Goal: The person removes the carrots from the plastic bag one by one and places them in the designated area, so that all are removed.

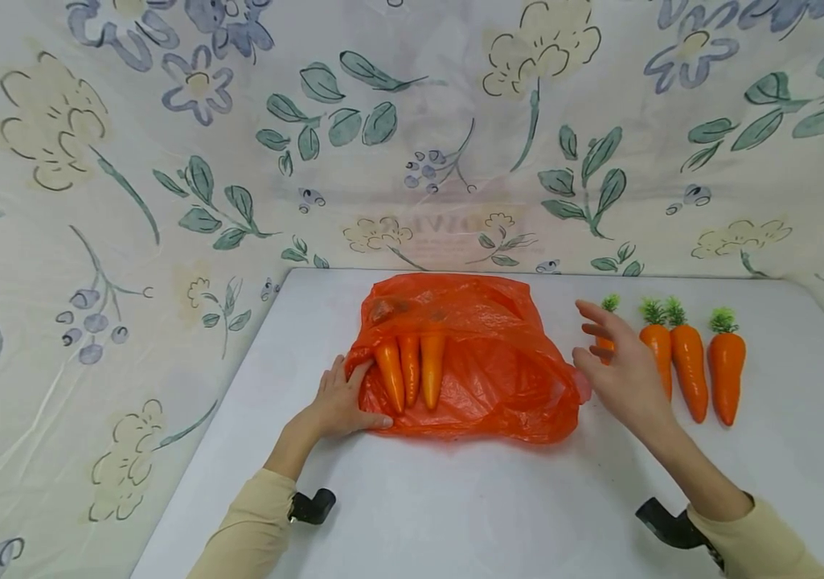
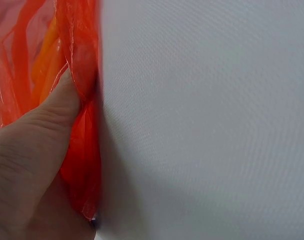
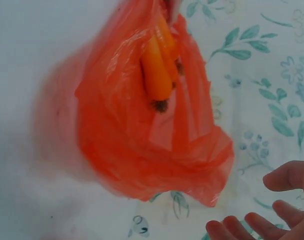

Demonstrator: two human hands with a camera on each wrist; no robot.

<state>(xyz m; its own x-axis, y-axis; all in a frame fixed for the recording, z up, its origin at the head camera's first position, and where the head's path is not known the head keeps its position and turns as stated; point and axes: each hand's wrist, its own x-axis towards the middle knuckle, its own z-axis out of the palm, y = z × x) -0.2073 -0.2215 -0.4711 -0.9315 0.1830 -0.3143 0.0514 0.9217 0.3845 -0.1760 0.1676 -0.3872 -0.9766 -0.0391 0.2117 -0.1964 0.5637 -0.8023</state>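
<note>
A red plastic bag point(image 1: 506, 382) lies with its mouth spread toward me, and three orange carrots point(image 1: 432, 370) show inside its left half. My left hand point(image 1: 339, 402) grips the left edge of the mouth; in the left wrist view the thumb point(image 2: 62, 107) is tucked inside the rim. To the right of the bag, my right hand point(image 1: 625, 386) is in the air with its fingers parted and nothing between them. It partly hides the leftmost loose carrot point(image 1: 610, 302). In the right wrist view the fingers point(image 3: 262, 225) stand apart from the bag.
More loose carrots with green tops point(image 1: 688, 370) lie in a row on the right of the white table point(image 1: 455, 507). A floral cloth point(image 1: 440, 121) hangs behind the table's back edge and along its sides.
</note>
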